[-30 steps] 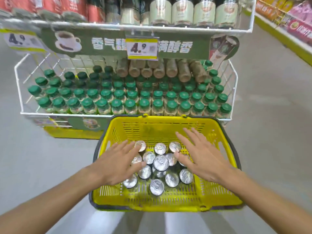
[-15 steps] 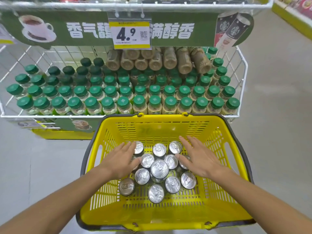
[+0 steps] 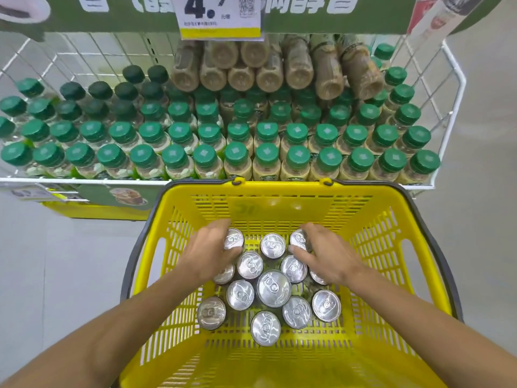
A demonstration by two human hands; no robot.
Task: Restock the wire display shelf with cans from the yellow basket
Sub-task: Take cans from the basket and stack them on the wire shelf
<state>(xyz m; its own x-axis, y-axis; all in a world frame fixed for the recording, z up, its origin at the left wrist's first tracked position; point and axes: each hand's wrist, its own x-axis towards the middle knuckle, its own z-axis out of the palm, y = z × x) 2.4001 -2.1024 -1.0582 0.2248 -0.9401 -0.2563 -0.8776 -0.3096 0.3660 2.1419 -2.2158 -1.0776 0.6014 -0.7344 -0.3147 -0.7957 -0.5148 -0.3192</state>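
A yellow basket (image 3: 375, 236) stands right in front of the white wire display shelf (image 3: 454, 88). Several silver-topped cans (image 3: 273, 288) stand upright, bunched in the basket's middle. My left hand (image 3: 208, 252) curls round the can at the far left of the bunch (image 3: 233, 238). My right hand (image 3: 327, 254) wraps its fingers and thumb round the can at the far right (image 3: 298, 238). Both cans still stand on the basket floor.
The wire shelf holds rows of green-capped bottles (image 3: 267, 152), with brown bottles (image 3: 268, 65) lying stacked at the back. A yellow price tag (image 3: 221, 15) hangs from the green banner above. The shelf's back left corner (image 3: 92, 54) holds no bottles. Grey floor lies on both sides.
Both hands have dropped from hovering flat over the cans and reached forward; their fingers have curled round the two far cans. The view has moved closer and lower.
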